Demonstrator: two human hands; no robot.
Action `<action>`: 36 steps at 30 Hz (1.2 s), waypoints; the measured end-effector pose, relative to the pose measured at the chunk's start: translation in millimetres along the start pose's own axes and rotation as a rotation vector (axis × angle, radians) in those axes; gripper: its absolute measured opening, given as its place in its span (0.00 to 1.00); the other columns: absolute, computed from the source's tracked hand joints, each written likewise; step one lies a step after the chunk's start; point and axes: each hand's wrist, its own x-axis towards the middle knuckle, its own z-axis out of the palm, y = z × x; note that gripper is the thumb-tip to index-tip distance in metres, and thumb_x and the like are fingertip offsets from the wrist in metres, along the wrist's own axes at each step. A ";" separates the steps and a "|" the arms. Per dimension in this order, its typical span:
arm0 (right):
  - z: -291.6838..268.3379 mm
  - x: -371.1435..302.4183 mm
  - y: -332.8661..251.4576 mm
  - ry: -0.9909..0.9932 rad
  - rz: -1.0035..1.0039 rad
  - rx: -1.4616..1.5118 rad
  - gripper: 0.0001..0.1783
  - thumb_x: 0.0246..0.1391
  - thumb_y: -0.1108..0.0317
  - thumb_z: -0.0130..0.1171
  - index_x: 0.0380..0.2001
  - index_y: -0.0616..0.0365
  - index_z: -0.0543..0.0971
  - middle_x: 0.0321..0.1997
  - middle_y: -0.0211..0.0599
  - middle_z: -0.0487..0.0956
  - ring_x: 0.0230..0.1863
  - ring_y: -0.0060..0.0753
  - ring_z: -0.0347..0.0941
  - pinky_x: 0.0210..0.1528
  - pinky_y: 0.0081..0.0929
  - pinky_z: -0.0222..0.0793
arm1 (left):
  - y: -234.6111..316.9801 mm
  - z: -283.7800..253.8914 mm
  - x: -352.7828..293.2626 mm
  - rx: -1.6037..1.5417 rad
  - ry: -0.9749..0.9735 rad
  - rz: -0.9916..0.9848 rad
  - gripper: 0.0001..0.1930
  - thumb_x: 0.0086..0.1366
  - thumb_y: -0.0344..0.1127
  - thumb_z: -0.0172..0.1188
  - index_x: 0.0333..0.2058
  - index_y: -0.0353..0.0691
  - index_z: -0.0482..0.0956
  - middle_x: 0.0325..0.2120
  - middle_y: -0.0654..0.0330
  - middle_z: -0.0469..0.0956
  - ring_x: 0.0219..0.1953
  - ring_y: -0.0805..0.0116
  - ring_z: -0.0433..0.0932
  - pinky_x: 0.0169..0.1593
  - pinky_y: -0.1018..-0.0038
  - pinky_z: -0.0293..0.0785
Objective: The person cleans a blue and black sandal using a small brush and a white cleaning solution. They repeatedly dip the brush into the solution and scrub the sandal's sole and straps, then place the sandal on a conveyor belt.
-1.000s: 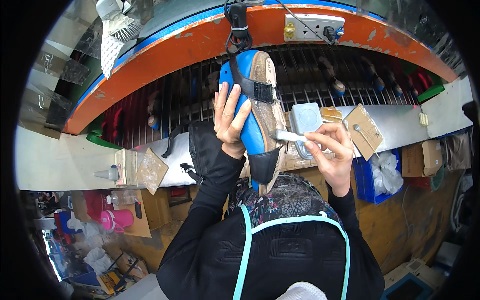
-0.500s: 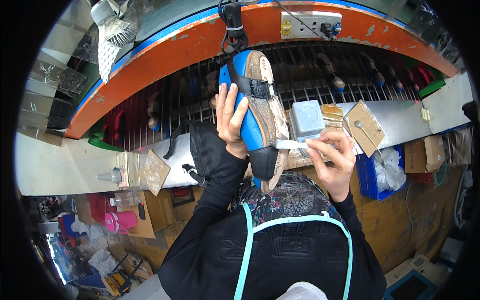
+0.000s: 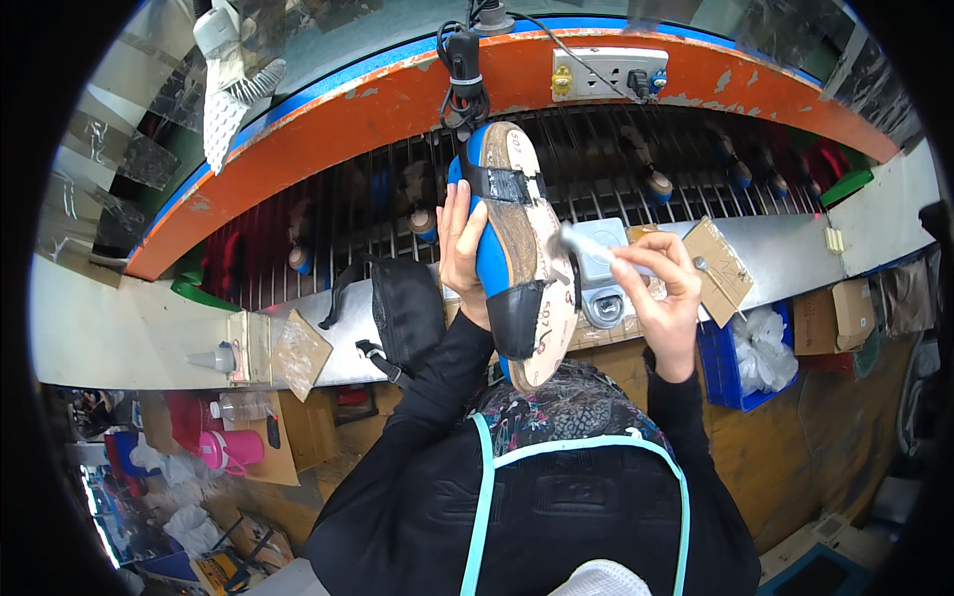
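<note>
My left hand point(image 3: 463, 248) grips a shoe on a blue last point(image 3: 517, 238), its sole side turned toward me. Black straps fold over onto the pale and brown underside. In my right hand point(image 3: 666, 298) a small pale brush point(image 3: 586, 243) is pinched between thumb and fingers. Its tip is blurred at the shoe's right edge, near mid-length; contact is hard to make out. Just behind the brush stands a grey square pot point(image 3: 604, 306) with its round mouth uncovered and its lid point(image 3: 606, 235) tipped back, partly hidden by my right hand and the brush.
Beyond the metal ledge, several shoes point(image 3: 658, 186) lie on a dark slatted rack point(image 3: 586, 199) under an orange panel point(image 3: 298, 159). A black bag point(image 3: 405, 313) rests left of my left arm. Cardboard point(image 3: 717, 268) and a blue crate point(image 3: 745, 368) are at right.
The shoe has rolled so that more of its underside faces me. My right hand has carried the brush from near the lower strap up to the middle of the shoe's right edge.
</note>
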 end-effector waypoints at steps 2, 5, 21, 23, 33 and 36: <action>8.2 -5.3 3.3 0.098 0.034 -0.142 0.08 0.48 0.75 0.66 0.35 0.60 0.85 0.32 0.31 0.73 0.29 0.18 0.67 0.26 0.16 0.61 | -1.3 1.6 -0.5 -0.008 0.003 0.003 0.27 0.56 0.44 0.67 0.52 0.41 0.70 0.58 0.43 0.69 0.61 0.43 0.68 0.63 0.47 0.59; 13.5 -30.5 -1.3 0.081 0.174 0.012 0.08 0.50 0.75 0.65 0.35 0.61 0.84 0.33 0.31 0.72 0.32 0.20 0.67 0.29 0.16 0.62 | -0.1 4.3 -6.3 0.020 0.026 -0.078 0.28 0.55 0.43 0.67 0.52 0.41 0.70 0.58 0.43 0.69 0.61 0.43 0.67 0.64 0.48 0.58; 24.4 -40.7 -10.0 0.035 0.145 0.043 0.10 0.50 0.75 0.66 0.38 0.63 0.84 0.37 0.31 0.71 0.35 0.21 0.67 0.36 0.18 0.64 | -3.5 0.8 -9.7 0.038 0.010 -0.072 0.25 0.53 0.39 0.68 0.51 0.48 0.75 0.57 0.50 0.72 0.61 0.46 0.68 0.64 0.49 0.56; 24.0 -36.8 -11.8 0.033 0.161 0.011 0.10 0.50 0.75 0.65 0.37 0.65 0.83 0.36 0.34 0.71 0.41 0.27 0.67 0.44 0.22 0.63 | -5.8 -0.4 -9.4 0.043 0.013 -0.066 0.24 0.53 0.39 0.68 0.51 0.48 0.75 0.56 0.50 0.72 0.61 0.46 0.68 0.64 0.49 0.56; 25.5 -38.8 -6.2 0.073 -0.076 -0.108 0.11 0.47 0.78 0.67 0.37 0.62 0.84 0.37 0.34 0.72 0.34 0.24 0.71 0.30 0.18 0.67 | -9.2 -2.7 -9.1 0.065 -0.040 -0.128 0.23 0.55 0.38 0.64 0.51 0.48 0.77 0.56 0.52 0.73 0.61 0.47 0.68 0.64 0.51 0.58; 25.2 -42.6 -6.8 0.063 -0.058 -0.097 0.11 0.47 0.79 0.67 0.37 0.62 0.84 0.37 0.34 0.72 0.33 0.23 0.71 0.29 0.17 0.68 | -9.9 -1.6 -7.6 0.076 -0.067 -0.147 0.23 0.53 0.37 0.65 0.51 0.48 0.77 0.57 0.53 0.73 0.61 0.48 0.68 0.63 0.51 0.59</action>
